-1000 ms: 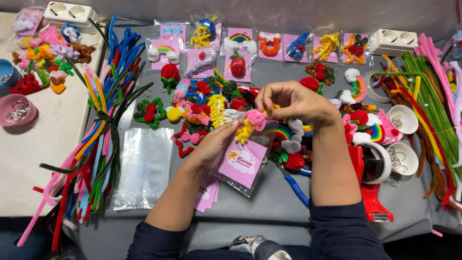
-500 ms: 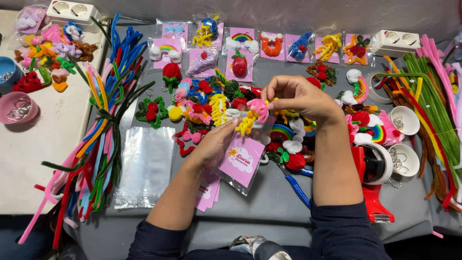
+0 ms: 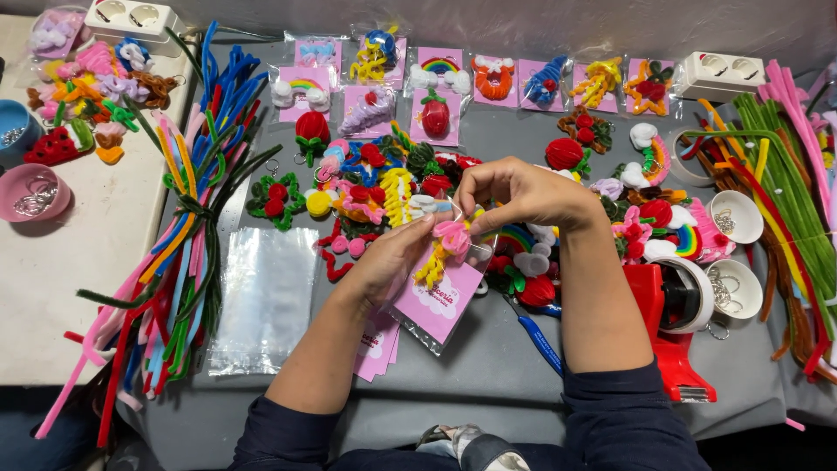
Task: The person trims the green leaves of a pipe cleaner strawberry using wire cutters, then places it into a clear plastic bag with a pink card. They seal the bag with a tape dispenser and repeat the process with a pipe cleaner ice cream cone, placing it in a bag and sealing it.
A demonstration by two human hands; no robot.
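The pink backing card (image 3: 438,303) in its clear sleeve slants down-right from the left hand (image 3: 392,262), which pinches its upper edge, while the right hand (image 3: 516,194), just above, pinches the pink-and-yellow chenille charm (image 3: 445,246) onto it over the grey table (image 3: 488,366), red tape dispenser (image 3: 671,336) right of the card.

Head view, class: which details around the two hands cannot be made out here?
- Right hand fingertips: curled under, so their grip is hidden.
- Pink backing card: print too small, top covered by the pink-and-yellow charm.
- Left hand palm: faces down.
- Red tape dispenser: partly behind the right forearm.
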